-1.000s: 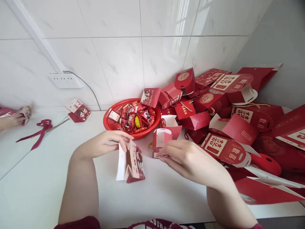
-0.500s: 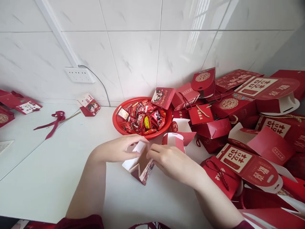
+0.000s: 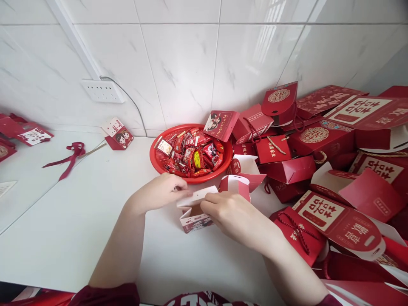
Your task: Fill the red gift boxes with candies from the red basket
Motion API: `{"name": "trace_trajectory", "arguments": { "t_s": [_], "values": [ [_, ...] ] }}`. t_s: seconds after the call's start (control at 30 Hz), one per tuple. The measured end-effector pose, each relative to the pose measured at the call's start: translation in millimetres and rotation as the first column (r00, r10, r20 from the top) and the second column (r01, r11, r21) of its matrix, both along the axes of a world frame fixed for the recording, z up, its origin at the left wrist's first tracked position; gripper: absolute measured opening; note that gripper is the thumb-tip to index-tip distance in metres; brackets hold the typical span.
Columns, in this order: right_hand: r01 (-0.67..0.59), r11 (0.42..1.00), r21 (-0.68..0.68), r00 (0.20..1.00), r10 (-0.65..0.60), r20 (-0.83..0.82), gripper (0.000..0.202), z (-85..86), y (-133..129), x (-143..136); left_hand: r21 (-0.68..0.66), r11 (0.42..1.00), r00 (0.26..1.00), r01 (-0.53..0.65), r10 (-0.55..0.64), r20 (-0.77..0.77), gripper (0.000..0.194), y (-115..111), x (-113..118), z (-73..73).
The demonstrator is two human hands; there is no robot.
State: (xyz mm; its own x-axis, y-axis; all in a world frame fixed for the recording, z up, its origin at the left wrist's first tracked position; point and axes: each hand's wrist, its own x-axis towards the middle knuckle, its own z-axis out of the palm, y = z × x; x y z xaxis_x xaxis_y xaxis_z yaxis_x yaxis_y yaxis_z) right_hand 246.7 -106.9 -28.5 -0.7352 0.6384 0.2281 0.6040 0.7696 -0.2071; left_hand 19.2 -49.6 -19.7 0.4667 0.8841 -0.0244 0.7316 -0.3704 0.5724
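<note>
A small red and white paper box (image 3: pixel 196 222) with printed figures stands on the white table, its top open and a white flap raised at the back. My right hand (image 3: pixel 227 212) grips the box's right edge, fingers bent. My left hand (image 3: pixel 166 191) is at the flap's left end, its fingers curled with a gap to the thumb; whether it touches the flap is unclear. Just behind the box sits a red basket (image 3: pixel 153 159) of wrapped candies (image 3: pixel 191 155).
Many red gift boxes (image 3: pixel 321 136) are piled on the right. Another small box (image 3: pixel 118 135) and a dark red ribbon (image 3: pixel 75 155) lie to the left. A socket (image 3: pixel 102 91) with a cable is on the tiled wall.
The box has turned, so its printed side now faces the front. My left hand has moved back slightly and off the box's inner side. The view has shifted a little.
</note>
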Motion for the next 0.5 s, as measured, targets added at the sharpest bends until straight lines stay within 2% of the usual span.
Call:
{"name": "trace_trajectory", "arguments": {
  "t_s": [0.03,0.1,0.23,0.33,0.4,0.5],
  "values": [
    [0.009,1.0,0.001,1.0,-0.009,0.017,0.019,0.0,-0.6,-0.5,-0.019,0.999,0.999,0.035,-0.035,-0.007,0.018,-0.6,0.9,1.0],
    [0.027,1.0,-0.005,0.999,-0.026,0.038,0.019,-0.7,-0.4,-2.7,-0.035,0.993,0.993,0.109,-0.11,-0.032,0.015,-3.9,4.2,5.2],
    [0.062,0.998,-0.008,0.997,-0.062,0.037,0.019,-4.5,4.1,-8.3,0.134,0.991,0.999,0.016,-0.02,0.029,0.022,-18.0,12.3,17.3],
    [0.109,0.994,-0.03,0.993,-0.107,0.048,0.016,-7.3,6.9,-11.9,0.226,0.974,0.998,-0.011,-0.002,0.056,0.019,-25.4,14.5,22.8],
    [0.149,0.986,-0.068,0.988,-0.146,0.042,0.016,-8.4,7.8,-14.7,0.258,0.966,0.999,-0.023,0.011,0.049,0.02,-23.0,11.4,22.5],
    [0.212,0.971,-0.111,0.977,-0.213,0.005,0.02,-9.2,8.8,-19.7,0.292,0.945,0.988,-0.147,0.152,0.005,0.022,-9.2,-3.5,17.9]
  ]
}}
